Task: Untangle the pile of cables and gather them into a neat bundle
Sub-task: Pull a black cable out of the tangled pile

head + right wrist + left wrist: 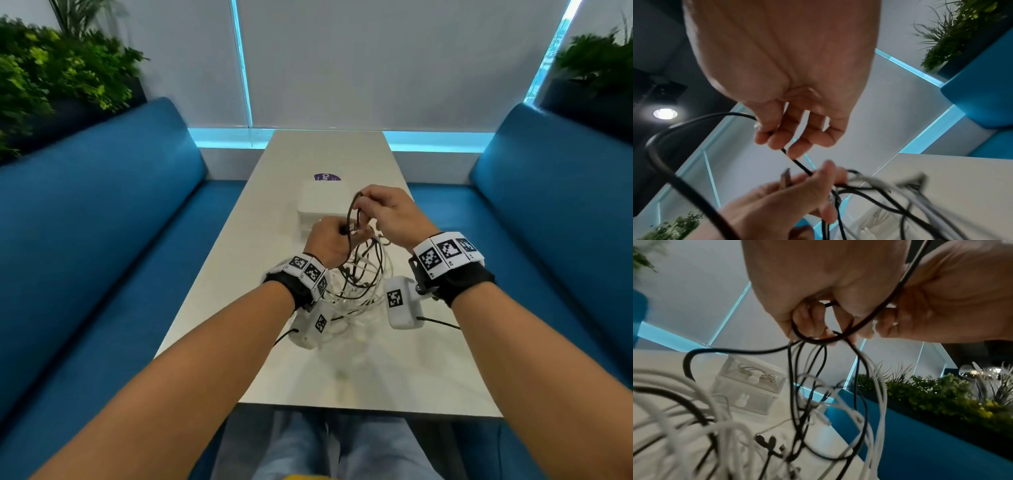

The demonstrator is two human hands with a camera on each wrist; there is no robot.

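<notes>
A tangle of black and white cables (356, 284) hangs from both hands down onto the pale table (376, 377). My left hand (342, 233) is lifted above the table, its fingers curled round several strands; in the left wrist view the left hand (813, 321) grips a black loop (869, 321) with white strands below it. My right hand (363, 205) is just above and to the right, pinching a black cable (351, 212). The right wrist view has the right hand (785, 141) pinching that black cable (799, 164), which runs down into the left hand (797, 194) beside a plug (786, 177).
A white drawer box (323, 202) stands on the table just behind the hands, with a purple sticker (327, 177) beyond it. Blue sofas (102, 240) flank the table on both sides. Plants (51, 75) stand behind the sofas.
</notes>
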